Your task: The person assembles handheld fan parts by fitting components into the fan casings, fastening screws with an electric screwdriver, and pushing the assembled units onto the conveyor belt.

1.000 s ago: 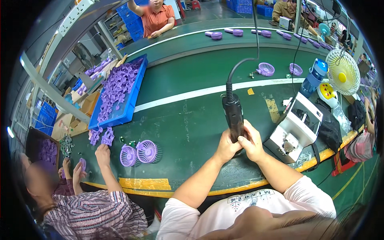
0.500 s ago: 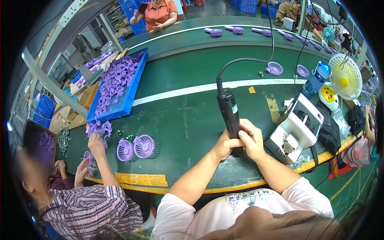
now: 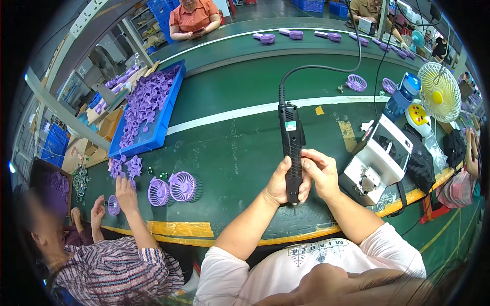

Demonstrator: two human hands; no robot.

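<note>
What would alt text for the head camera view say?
Both hands, left hand and right hand, grip an upright black corded electric screwdriver over a green conveyor belt. To the left, a co-worker's hand rests near two round purple plastic fan grilles and a blue tray of purple parts.

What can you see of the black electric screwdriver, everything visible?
The black electric screwdriver is a long, slim tool that looks like plastic, with a small label near its top. It stands nearly upright, bit down, just above the green belt. A black cable arcs up and away from its top. The left hand wraps its lower body; the right hand touches it from the other side.
</note>
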